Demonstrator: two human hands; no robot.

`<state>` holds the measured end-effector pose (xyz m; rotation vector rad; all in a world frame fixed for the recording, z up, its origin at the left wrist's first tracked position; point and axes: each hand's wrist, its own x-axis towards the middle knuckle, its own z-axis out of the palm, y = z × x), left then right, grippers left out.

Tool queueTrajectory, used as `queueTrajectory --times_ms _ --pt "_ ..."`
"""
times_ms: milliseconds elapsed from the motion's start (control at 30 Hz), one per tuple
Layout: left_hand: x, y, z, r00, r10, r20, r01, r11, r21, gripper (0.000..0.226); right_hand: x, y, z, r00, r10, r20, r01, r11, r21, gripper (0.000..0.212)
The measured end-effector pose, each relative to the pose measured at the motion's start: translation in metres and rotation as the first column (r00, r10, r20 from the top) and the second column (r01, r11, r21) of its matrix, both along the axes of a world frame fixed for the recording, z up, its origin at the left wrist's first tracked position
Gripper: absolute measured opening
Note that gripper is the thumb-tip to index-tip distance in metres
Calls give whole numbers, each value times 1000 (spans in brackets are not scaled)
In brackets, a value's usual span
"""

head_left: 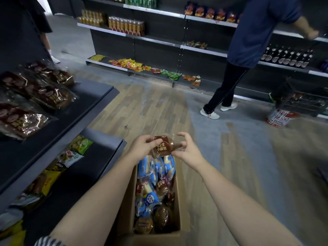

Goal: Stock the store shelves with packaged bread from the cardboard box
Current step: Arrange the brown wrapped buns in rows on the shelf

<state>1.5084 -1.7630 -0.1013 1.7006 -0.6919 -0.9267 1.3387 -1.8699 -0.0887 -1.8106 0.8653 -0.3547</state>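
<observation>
A brown pack (162,146) is held just above the box (127,210), gripped by the left hand (142,146) and pinched at its right edge by the right hand (186,150), other fingers spread. Pick-up is judged done; a carry left to the shelf (85,103) is called for next.

Store aisle: pale wood-plank floor (152,110) runs up mid-frame, with grey flooring (248,157) to its right. Dark shelves (92,96) fill the left edge. Long shelving (159,25) with pale edge strips spans the top, lined with drinks and snack packets. At upper right a person in a blue shirt (257,29) stands before it, near a black crate (300,98) and a red-and-white bucket (278,118).
</observation>
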Motion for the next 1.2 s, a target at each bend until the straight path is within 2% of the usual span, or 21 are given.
queueTrajectory --times_ms 100,200,267,367,433,567,633,733,833,900,967,1200 --pt "-4 5 11 997 73 -16 -74 997 -31 26 -4 5 18 998 31 50 -35 996 80 60" --pt "-11 9 16 991 131 -36 -133 989 -56 23 -7 9 25 995 72 64 -78 991 106 78" --pt "-13 11 18 988 151 -27 -152 987 -45 25 -8 11 26 990 137 37 -139 988 60 88" --pt "-15 12 22 983 177 -41 -178 983 -32 17 -6 11 31 977 184 -111 -199 969 -146 75" --pt "-16 12 28 982 180 -55 -182 983 -30 18 -5 10 35 978 142 -156 -175 959 -222 81" --pt "-19 12 42 982 164 -97 -169 984 -48 24 -2 7 53 978 95 -187 -149 943 -298 88" --pt "-22 14 49 985 147 -87 -152 987 -54 26 -1 6 58 980 70 -187 -129 936 -329 83" --pt "-26 18 58 988 105 -112 -118 986 -121 42 3 7 65 996 -13 -83 -15 946 -324 69" --pt "-16 21 59 997 -3 76 15 988 -157 83 13 6 71 995 -96 -21 84 941 -327 58" --pt "-5 23 60 980 -88 180 111 986 -122 96 22 7 75 994 -110 -4 103 936 -337 54" --pt "5 23 64 960 -123 251 147 986 -81 97 31 7 78 995 -96 11 94 937 -337 54" --pt "33 23 74 910 -34 413 66 996 -61 90 61 7 83 1000 10 0 -10 935 -353 60"
